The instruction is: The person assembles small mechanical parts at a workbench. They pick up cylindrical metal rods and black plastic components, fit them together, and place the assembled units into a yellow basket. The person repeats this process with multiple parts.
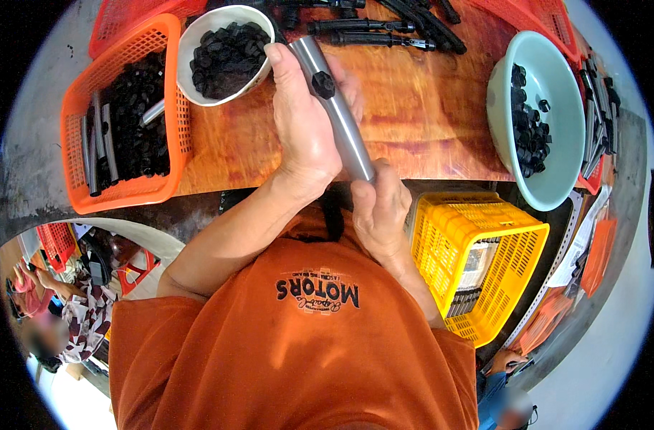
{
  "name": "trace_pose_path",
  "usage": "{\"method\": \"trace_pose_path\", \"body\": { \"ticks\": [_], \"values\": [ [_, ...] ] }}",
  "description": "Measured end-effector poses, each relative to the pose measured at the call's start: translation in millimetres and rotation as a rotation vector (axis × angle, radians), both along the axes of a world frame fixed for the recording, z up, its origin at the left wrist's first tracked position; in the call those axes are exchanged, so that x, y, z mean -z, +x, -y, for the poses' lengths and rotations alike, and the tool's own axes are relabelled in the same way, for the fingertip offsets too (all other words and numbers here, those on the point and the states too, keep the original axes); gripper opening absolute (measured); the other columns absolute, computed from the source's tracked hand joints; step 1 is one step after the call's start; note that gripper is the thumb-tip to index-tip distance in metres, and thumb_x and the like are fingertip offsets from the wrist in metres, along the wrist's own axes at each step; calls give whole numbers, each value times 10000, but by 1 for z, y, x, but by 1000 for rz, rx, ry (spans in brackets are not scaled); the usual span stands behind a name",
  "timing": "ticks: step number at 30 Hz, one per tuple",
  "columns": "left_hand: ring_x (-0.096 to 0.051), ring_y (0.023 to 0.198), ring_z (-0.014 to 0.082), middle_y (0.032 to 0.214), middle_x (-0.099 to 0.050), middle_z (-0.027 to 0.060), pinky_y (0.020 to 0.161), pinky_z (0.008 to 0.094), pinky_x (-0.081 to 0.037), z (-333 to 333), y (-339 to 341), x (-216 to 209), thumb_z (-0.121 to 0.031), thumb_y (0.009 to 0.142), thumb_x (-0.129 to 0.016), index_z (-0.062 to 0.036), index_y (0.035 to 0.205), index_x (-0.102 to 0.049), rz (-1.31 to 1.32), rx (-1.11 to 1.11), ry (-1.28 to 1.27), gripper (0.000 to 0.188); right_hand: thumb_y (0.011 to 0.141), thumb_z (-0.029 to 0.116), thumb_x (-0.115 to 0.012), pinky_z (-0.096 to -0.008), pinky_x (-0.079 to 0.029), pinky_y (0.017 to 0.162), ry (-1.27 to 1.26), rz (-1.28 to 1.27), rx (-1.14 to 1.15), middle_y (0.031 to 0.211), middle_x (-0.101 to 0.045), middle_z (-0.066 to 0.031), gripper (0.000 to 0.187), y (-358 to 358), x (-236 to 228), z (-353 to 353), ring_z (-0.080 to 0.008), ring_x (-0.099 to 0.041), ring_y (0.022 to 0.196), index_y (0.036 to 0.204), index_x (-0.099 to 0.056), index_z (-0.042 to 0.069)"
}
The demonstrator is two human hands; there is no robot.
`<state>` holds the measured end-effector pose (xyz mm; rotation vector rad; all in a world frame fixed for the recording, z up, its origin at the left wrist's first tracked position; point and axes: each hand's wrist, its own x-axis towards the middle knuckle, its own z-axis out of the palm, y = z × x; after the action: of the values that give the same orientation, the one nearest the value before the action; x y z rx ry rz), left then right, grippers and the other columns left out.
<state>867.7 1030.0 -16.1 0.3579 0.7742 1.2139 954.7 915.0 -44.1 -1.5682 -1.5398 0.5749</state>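
**Smooth metal tube held at both ends over the bench edge**

The left hand (302, 118) is wrapped around the upper half of a grey metal tube (339, 115), fingers curled behind it and the thumb laid along its near side. The right hand (379, 208) is closed over the tube's lower end, which is hidden inside the fist. A small black knob (323, 84) is seated on the tube's side, just beside the left thumb. The tube is held slanted, its upper end near the white bowl (223, 50) and its lower end over the near edge of the wooden bench (427, 107).

The tube is judged stiff and fairly light, with a polished surface that is likely to be slippery; a full wrap of the fingers is favoured over a pinch, and the bare stretch below the knob is judged the safest place to be gripped. The knob looks small and could be knocked askew if it is squeezed.

Further out, black caps are heaped in the white bowl and in a pale green bowl (563, 172) at the right. An orange basket (79, 122) of black parts and tubes is set at the left, and a yellow basket (513, 244) below the bench
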Motion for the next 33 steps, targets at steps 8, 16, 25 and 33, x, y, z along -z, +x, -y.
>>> {"method": "trace_pose_path", "body": {
  "ticks": [8,16,25,33],
  "values": [
    [-420,489,143,574,-434,33,449,269,-360,-6,-6,-2,-717,897,-279,-99,801,-460,13,-16,-70,651,874,344,-648,-372,-451,529,102,103,28,697,-527,-151,395,-3,-3,-8,-324,-557,603,947,-539,-28],
    [-419,556,176,637,-432,38,492,281,-346,-10,-14,9,-703,901,-288,-96,795,-487,80,71,15,648,960,414,-493,-235,-400,574,-428,-850,-265,753,-524,3,449,3,-11,-9,-93,-467,635,1058,-551,-20],
    [-436,557,171,649,-445,50,480,268,-367,-10,-17,7,-716,891,-300,-87,831,-495,-52,63,29,662,980,441,-437,-351,-476,640,-422,-317,-210,748,-590,-133,515,-2,-17,-9,-230,-581,674,1052,-533,-60],
    [-436,469,120,576,-460,28,430,244,-366,-3,-12,0,-683,917,-291,-87,821,-476,-91,-18,67,632,962,398,-487,-442,-499,704,-409,-127,-118,849,-624,-255,473,-11,-21,-5,-442,-625,830,1093,-510,-56]
  ]
}}
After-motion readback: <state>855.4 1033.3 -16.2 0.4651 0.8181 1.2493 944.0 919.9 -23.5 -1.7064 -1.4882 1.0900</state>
